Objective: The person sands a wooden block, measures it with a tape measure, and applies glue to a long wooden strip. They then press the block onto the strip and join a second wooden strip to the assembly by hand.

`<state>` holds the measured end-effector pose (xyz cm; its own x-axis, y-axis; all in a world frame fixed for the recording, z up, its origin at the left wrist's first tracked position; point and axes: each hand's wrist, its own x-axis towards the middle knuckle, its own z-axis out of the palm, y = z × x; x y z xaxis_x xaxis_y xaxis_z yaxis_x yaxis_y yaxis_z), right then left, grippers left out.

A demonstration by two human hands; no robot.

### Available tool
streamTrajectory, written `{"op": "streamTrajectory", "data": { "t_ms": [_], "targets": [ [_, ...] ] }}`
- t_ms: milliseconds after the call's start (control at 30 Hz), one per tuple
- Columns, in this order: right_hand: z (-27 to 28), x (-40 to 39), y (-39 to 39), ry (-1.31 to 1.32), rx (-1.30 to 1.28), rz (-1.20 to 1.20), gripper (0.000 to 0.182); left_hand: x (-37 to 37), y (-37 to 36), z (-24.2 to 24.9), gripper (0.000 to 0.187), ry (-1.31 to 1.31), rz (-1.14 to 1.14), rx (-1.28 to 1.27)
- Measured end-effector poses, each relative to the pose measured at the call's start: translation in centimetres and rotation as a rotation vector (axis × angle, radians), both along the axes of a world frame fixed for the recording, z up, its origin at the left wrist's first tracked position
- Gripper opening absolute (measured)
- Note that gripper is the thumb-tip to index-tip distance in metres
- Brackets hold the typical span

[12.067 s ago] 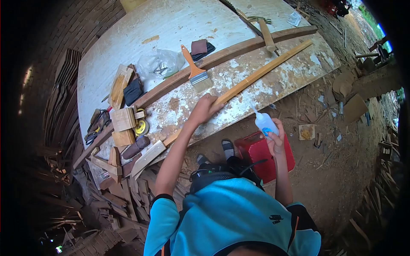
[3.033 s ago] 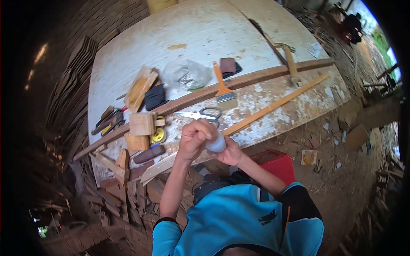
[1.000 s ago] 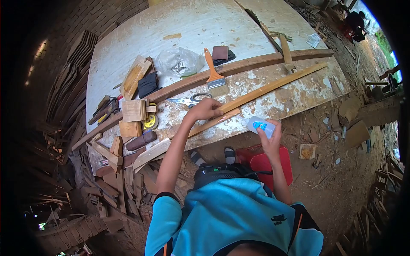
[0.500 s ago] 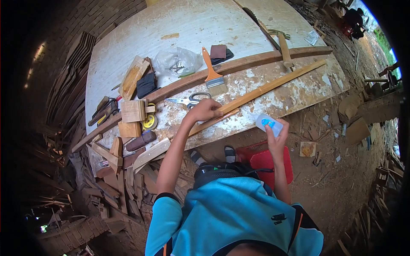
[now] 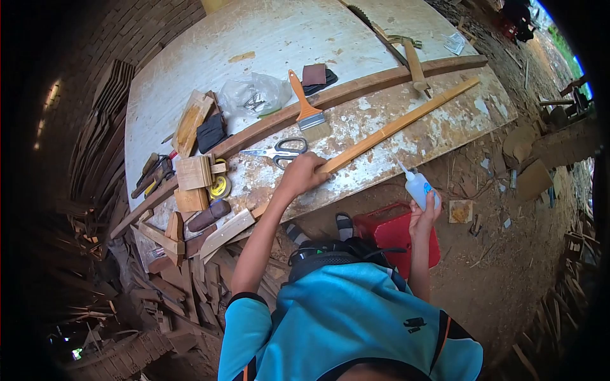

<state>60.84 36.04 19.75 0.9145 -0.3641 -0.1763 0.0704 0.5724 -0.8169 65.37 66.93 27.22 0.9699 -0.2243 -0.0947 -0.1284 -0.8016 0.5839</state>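
A long, narrow wooden strip lies slantwise on the worn white table. My left hand is closed on its near end, beside the scissors. Off the table's front edge, my right hand holds a small translucent bottle with a blue label, its thin nozzle tilted up and to the left. Above the scissors lies a wide brush with an orange handle. Behind the strip runs a longer dark wooden beam.
A hammer rests over the beam near a saw. Wood blocks, yellow tape and a plastic bag are at the left. A red stool stands below the table edge.
The bottle in my right hand has moved right, away from the strip, and its nozzle now points upward. The thin piece beside the strip's near end no longer shows there. The view has shifted slightly.
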Motion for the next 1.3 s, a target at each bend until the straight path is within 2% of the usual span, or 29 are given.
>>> {"op": "streamTrajectory", "data": {
  "t_ms": [167,367,567,667,767,867,967,1000,1100,1133,1300],
  "targets": [
    [0.2,0.0,0.7,-0.013,0.031,0.039,0.028,-0.1,-0.2,-0.1,0.034,0.002,-0.019,0.036],
    [0.4,0.2,0.9,0.038,0.192,0.057,0.032,-0.2,-0.2,-0.5,0.032,-0.05,-0.021,0.054],
    [0.5,0.1,0.8,0.036,0.229,0.073,0.032,-0.1,-0.5,0.1,0.032,0.027,0.014,0.021],
    [0.5,0.1,0.9,0.033,0.216,0.098,0.033,0.0,-0.4,-0.5,0.031,-0.028,-0.006,0.023],
    [-1.9,1.0,0.9,0.046,0.45,0.164,0.038,-0.1,-0.4,-0.3,0.035,-0.086,-0.055,0.139],
    [-1.8,2.7,2.1,-0.144,0.611,0.322,0.049,-0.9,-0.4,-1.1,0.044,-0.067,-0.025,0.166],
    [-3.6,5.0,1.7,-0.158,0.501,0.286,0.057,-2.1,0.0,-1.7,0.046,-0.125,0.034,0.055],
    [-2.2,5.8,1.8,-0.158,0.461,0.236,0.058,-2.5,0.2,-2.0,0.046,-0.151,0.052,0.024],
    [-2.8,9.1,0.5,-0.262,0.029,0.169,0.06,-2.9,1.0,-2.4,0.042,-0.147,0.092,-0.071],
    [-1.9,9.9,0.1,-0.234,-0.231,0.139,0.061,-3.1,1.0,-2.6,0.041,-0.146,0.103,-0.072],
    [-1.1,11.8,-0.8,-0.281,-0.721,0.049,0.063,-3.8,1.0,-3.3,0.037,-0.225,0.139,-0.053]
  ]
}}
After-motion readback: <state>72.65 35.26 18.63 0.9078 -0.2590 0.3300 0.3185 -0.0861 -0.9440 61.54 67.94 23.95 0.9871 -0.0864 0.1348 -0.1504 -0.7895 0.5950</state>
